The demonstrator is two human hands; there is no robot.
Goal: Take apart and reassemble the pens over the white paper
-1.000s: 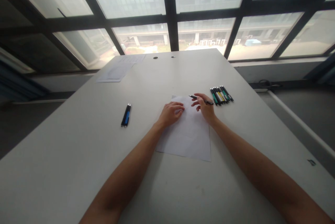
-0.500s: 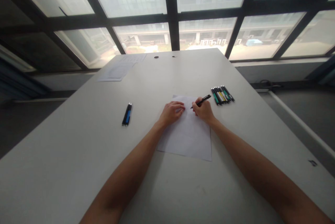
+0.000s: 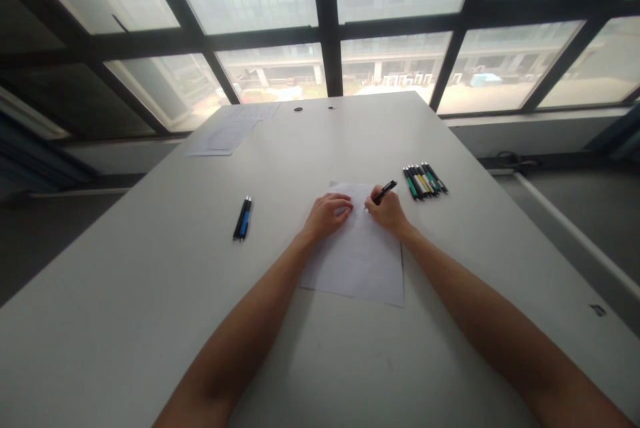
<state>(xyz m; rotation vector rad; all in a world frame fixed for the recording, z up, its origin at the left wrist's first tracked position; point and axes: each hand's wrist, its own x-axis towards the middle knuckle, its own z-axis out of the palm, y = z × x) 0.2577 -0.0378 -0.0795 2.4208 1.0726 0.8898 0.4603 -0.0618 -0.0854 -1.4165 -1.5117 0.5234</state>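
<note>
A white sheet of paper [image 3: 357,258] lies on the white table [image 3: 150,281] in front of me. My left hand [image 3: 327,215] rests flat on its upper left part, fingers stretched toward the right and holding nothing. At the sheet's upper right, my right hand [image 3: 387,211] grips a black pen [image 3: 385,191], its fingers closed round the barrel near the paper. The pen leans with its upper end to the right, and its tip is hidden by the fingers. No writing can be made out on the sheet.
Several pens [image 3: 424,181] with green, yellow and white parts lie side by side right of the sheet. Black and blue pens [image 3: 243,219] lie to the left. More papers [image 3: 225,131] lie at the far left edge. Windows [image 3: 390,58] stand beyond the table.
The pen in my right hand has shifted slightly left and its tip is now hidden behind the fingers. My left hand has not visibly moved.
</note>
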